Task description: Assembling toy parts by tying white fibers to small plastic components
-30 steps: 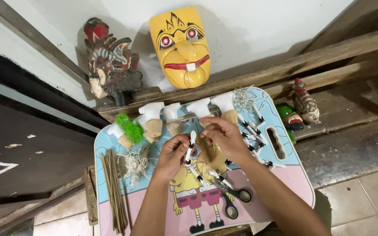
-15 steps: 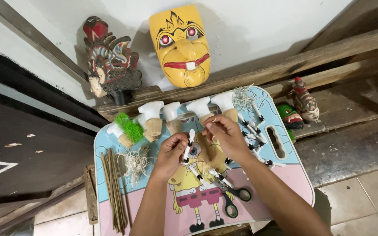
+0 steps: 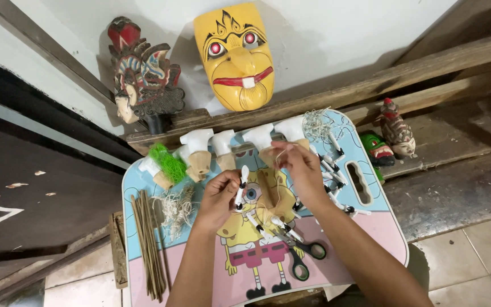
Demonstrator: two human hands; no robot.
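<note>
On a cartoon-printed table (image 3: 370,239) below a white wall, left hand (image 3: 218,196) fingers pinch a white puppet arm (image 3: 241,183); right hand (image 3: 299,167) pinches string.

We see a small white puppet arm (image 3: 242,185) with black tips, held nearly upright above a cartoon-printed lap table. Thin pale string (image 3: 280,165) runs from it, looping loosely across. A tan wooden puppet body (image 3: 269,193) lies flat just beside it.
</note>
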